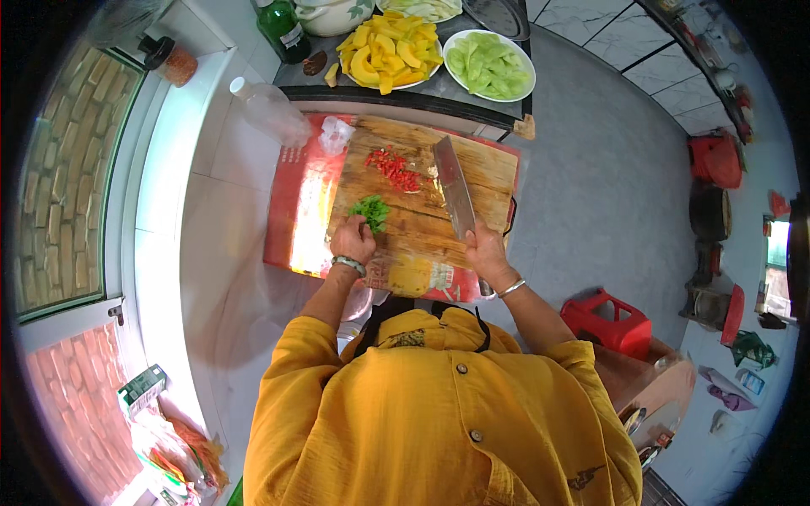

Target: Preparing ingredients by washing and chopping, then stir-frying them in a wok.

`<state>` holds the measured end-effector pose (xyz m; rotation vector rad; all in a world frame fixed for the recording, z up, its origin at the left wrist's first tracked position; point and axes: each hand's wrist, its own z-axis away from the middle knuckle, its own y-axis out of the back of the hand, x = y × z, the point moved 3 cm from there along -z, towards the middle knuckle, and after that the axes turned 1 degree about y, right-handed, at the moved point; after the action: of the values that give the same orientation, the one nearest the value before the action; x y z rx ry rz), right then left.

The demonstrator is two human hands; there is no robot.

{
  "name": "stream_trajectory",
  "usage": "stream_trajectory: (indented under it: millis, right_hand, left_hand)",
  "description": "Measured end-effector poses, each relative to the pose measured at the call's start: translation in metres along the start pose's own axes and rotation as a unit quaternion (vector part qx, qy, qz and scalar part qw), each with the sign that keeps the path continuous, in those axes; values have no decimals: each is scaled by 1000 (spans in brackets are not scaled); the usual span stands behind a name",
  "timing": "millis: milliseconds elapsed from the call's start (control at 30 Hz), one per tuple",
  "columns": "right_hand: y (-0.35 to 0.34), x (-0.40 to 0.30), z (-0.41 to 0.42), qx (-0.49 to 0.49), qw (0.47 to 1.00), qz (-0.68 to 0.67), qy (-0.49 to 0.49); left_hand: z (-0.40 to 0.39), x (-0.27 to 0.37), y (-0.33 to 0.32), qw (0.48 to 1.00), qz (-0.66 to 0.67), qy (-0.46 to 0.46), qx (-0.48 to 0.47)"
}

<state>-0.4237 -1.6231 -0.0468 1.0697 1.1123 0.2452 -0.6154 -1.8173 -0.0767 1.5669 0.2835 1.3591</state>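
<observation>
My right hand (pixel 487 253) holds a cleaver (pixel 454 183) by its handle. The broad blade points away from me over the right half of a wooden cutting board (pixel 487 152). My left hand (pixel 354 241) is at the board's left side, its fingertips at the near edge of a small heap of chopped green herbs (pixel 372 212). Whether those fingers grip any of it cannot be made out. Beyond the herbs lies a pile of chopped red chilli (pixel 395 169). Pale minced bits, perhaps garlic (pixel 434 179), sit between the chilli and the blade, partly hidden by it.
Under the board is a red-covered table (pixel 281 234), with a plastic bottle (pixel 275 114) and crumpled plastic bag (pixel 335 135) behind left. A dark counter (pixel 436 98) beyond holds yellow squash slices (pixel 386 54), a plate of light-green slices (pixel 488 66) and a green bottle (pixel 283 31). A red stool (pixel 607 326) stands right.
</observation>
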Motion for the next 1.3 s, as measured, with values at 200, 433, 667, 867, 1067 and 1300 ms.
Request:
stream_trajectory:
  millis: [200,433,667,867,1067,1300]
  right_hand:
    - [-1,-11,14,-4,1000,-6,-28]
    - [3,13,34,32,996,-67,-58]
    - [13,19,56,85,990,-94,-54]
    - [21,24,70,87,988,-113,-59]
    - [24,31,73,65,987,-120,-86]
    - [31,34,70,65,986,-124,-85]
  left_hand:
    - [-4,-11,-17,999,3,-50,14]
    - [-34,59,-26,993,13,-115,13]
    - [-73,101,-69,971,-172,-74,-147]
    - [-85,117,-81,945,-228,-55,-229]
    - [-93,112,-80,954,-216,-57,-197]
    - [-106,84,-106,958,-230,-7,-171]
